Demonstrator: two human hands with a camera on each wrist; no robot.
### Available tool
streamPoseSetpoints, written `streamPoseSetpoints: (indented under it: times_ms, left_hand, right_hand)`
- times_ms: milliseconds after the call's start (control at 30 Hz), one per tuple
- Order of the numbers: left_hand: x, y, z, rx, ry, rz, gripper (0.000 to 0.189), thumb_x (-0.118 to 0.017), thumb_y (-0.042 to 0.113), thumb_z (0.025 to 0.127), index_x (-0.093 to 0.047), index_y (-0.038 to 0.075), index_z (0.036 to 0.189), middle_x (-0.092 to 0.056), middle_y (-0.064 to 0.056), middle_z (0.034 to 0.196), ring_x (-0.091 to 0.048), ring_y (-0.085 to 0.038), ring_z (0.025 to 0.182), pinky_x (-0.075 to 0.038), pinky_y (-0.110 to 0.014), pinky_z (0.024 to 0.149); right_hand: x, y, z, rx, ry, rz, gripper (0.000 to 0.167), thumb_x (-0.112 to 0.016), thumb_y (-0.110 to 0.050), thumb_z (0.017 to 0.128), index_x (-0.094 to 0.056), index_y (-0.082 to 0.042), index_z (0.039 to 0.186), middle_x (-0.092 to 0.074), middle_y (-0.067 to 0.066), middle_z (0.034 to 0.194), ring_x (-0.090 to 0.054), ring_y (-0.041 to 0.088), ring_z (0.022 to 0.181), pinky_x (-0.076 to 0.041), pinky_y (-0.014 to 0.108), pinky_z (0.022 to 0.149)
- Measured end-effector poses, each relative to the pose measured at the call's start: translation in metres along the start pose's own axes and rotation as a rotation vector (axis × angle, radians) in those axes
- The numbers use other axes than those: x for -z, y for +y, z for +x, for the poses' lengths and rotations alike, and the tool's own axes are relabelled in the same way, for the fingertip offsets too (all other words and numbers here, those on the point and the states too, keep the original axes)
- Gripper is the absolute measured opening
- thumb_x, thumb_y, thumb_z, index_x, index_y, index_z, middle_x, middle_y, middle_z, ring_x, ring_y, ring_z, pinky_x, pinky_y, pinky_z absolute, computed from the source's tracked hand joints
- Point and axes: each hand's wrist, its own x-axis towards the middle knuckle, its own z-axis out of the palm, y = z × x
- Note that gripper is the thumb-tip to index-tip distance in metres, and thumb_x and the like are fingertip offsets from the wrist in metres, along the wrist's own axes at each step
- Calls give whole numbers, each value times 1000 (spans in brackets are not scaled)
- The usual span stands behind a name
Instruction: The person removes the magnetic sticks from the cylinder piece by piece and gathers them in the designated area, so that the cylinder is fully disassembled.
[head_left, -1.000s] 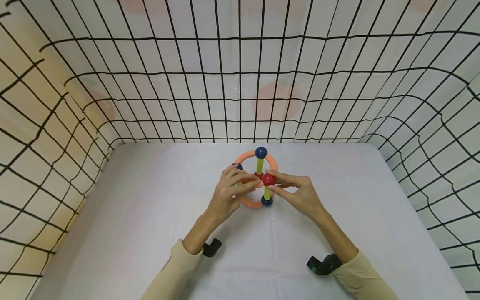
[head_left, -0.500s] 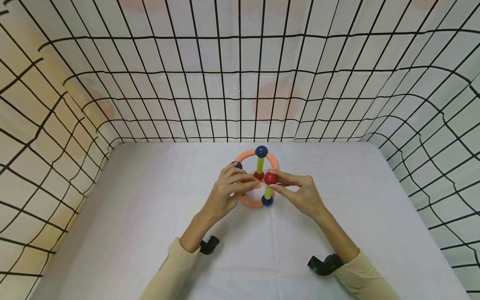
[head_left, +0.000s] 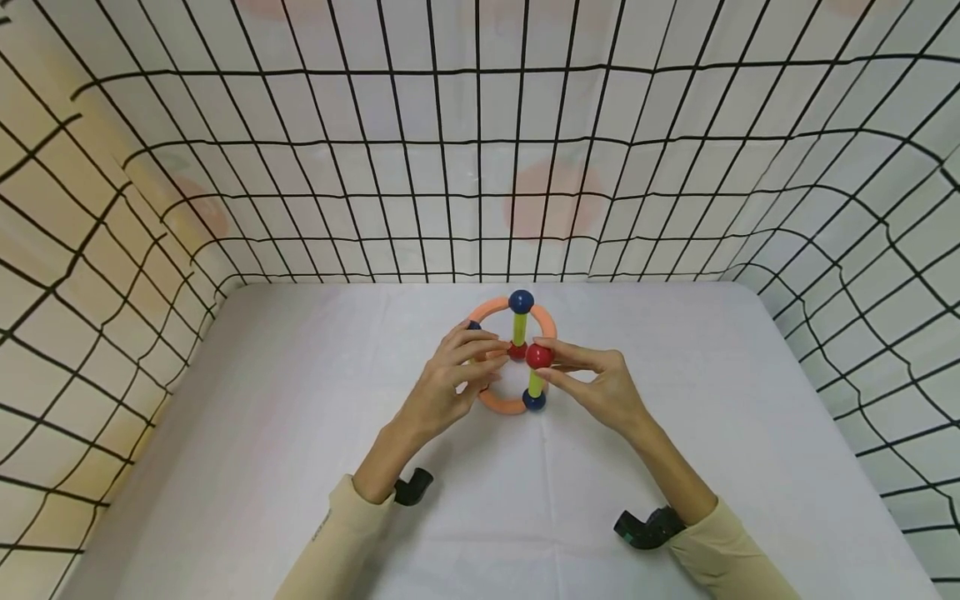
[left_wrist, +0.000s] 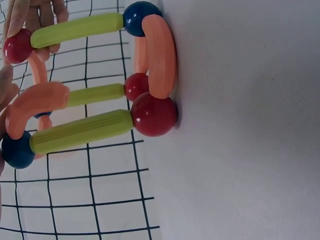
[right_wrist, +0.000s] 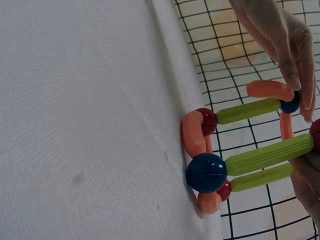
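The toy [head_left: 517, 351] stands on the bench [head_left: 300, 375]. At its right side, the right hand [head_left: 596, 375] pinches a red ball [head_left: 538, 356] on top. At its left side, the left hand [head_left: 450, 377] looks narrow around a blue ball [right_wrist: 291, 103]. Closing the toy's top seems to be the step now; the next move calls for an orange curve's [right_wrist: 267, 89] loose end to meet that red ball. I count three green sticks [left_wrist: 82, 131], three red balls, three blue balls and, I think, six orange curves.
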Motion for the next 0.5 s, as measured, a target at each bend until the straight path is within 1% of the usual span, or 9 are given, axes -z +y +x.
streamPoseSetpoints:
  times_ms: [100, 200, 233, 333, 433, 500]
  left_hand:
    - [3, -2, 1, 0, 4, 26, 42, -83, -8, 80, -77, 2, 121, -71, -14, 131, -58, -33, 131, -40, -53, 121]
    - [6, -5, 0, 2, 20, 68, 47, -83, -10, 80, -74, 0, 125, -68, -16, 138, -56, -35, 136, -40, -53, 121]
    - [7, -6, -1, 6, 28, 83, 49, -83, -10, 80, -73, -1, 126, -67, -18, 139, -56, -36, 136, -41, -53, 120]
    - [11, -9, -2, 25, 55, 108, 52, -82, -9, 80, -69, -4, 130, -66, -20, 140, -56, -37, 136, -46, -49, 117]
    - [15, -10, -4, 48, 72, 100, 52, -82, -6, 81, -68, -5, 131, -66, -21, 139, -57, -37, 134, -51, -45, 111]
    - [16, -11, -4, 59, 74, 86, 53, -82, -4, 82, -67, -6, 132, -65, -20, 140, -57, -36, 133, -52, -43, 110]
  right_hand:
    - [0, -1, 0, -7, 1, -1, 47, -81, 3, 85, -71, -4, 131, -77, 16, 119, -74, 3, 97, -60, 18, 85]
    - [-1, 0, 0, -2, 6, 0, 48, -81, 4, 84, -71, -3, 131, -77, 16, 119, -75, 3, 95, -60, 18, 85]
    - [-1, 0, 0, 0, 8, 0, 48, -81, 4, 84, -71, -3, 131, -77, 16, 118, -74, 3, 95, -60, 18, 84]
    - [-1, 1, -1, 10, 13, 2, 50, -81, 5, 84, -70, -3, 132, -78, 16, 115, -74, 1, 96, -60, 19, 84]
    - [-2, 1, -2, 19, 14, 4, 51, -81, 5, 84, -70, -4, 133, -78, 16, 114, -73, -1, 100, -60, 19, 83]
    - [-2, 2, -2, 24, 15, 9, 51, -81, 5, 84, -69, -4, 134, -78, 16, 114, -73, -1, 101, -61, 19, 83]
